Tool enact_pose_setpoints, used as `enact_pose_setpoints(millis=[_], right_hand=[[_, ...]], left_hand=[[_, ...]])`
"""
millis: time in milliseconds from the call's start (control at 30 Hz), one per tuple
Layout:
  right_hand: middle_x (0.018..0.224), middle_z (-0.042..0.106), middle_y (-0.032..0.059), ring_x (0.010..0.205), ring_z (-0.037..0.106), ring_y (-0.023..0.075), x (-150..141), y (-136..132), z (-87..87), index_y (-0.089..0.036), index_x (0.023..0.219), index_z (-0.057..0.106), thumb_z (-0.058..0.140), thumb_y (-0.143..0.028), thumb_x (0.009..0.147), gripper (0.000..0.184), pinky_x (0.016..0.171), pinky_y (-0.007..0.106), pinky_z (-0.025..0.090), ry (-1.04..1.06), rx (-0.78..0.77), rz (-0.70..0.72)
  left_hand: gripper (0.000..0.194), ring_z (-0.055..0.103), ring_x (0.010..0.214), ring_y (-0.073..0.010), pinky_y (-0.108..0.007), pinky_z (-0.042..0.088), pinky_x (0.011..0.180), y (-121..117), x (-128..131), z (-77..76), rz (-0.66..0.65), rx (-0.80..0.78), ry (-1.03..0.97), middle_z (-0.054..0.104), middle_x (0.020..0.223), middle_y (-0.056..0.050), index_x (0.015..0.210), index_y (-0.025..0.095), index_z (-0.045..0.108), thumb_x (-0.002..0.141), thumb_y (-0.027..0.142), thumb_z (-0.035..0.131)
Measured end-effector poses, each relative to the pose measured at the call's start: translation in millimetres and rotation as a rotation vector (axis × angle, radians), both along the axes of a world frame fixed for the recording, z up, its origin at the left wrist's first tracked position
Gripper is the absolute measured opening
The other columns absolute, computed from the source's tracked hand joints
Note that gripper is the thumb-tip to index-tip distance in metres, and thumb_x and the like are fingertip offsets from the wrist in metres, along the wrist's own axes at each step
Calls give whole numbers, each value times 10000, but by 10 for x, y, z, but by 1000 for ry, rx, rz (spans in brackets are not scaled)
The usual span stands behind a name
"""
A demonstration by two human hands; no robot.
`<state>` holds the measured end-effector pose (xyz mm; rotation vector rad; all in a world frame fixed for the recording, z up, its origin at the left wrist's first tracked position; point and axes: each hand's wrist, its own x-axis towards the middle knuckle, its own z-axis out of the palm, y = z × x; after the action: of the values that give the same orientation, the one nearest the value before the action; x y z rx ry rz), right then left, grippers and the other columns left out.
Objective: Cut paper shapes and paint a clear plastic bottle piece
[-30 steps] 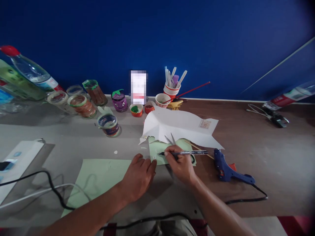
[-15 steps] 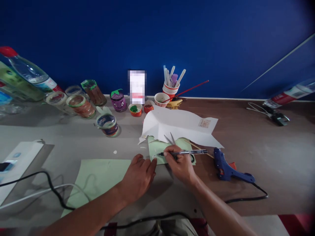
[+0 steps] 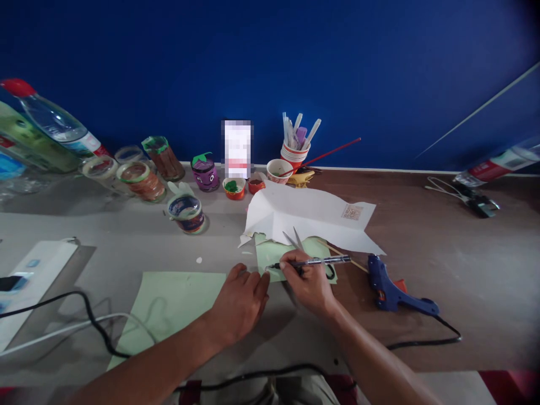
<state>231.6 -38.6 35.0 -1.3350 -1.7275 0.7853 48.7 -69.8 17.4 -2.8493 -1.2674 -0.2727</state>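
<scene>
My right hand (image 3: 310,281) is closed around a black pen (image 3: 324,261), whose tip points left and down at a tiny white piece (image 3: 267,268). The fingers of my left hand (image 3: 241,301) are curled together, with the tips at that piece; what they pinch is too small to make out. Under the pen lies green paper (image 3: 265,251), partly covered by a torn white sheet (image 3: 304,211) with a printed code. Open scissors (image 3: 297,239) rest on the green paper, their handles mostly hidden behind my right hand.
A blue glue gun (image 3: 394,289) lies to the right, its cord trailing. Another green sheet (image 3: 169,298) is at left. Behind stand a decorated tub (image 3: 188,216), a purple jar (image 3: 205,174), paint cups (image 3: 234,188), a phone (image 3: 237,147) and a paper cup with a red brush (image 3: 329,153).
The pen's back end has swung slightly left and down, while its tip stays near the white piece. The view has shifted a little; my left hand keeps its place on the table.
</scene>
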Motion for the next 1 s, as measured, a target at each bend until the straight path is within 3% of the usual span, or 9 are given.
enact_pose_setpoints(millis=[1000], right_hand=[[699, 672, 31, 678, 635, 187, -21, -13, -44, -205, 724, 618, 509, -206, 838, 158, 633, 283, 473, -71, -38, 17]], left_hand=[[329, 623, 769, -233, -471, 418, 929, 4, 10, 16, -1, -24, 4, 659, 858, -72, 1220, 80, 536, 914, 196, 498]])
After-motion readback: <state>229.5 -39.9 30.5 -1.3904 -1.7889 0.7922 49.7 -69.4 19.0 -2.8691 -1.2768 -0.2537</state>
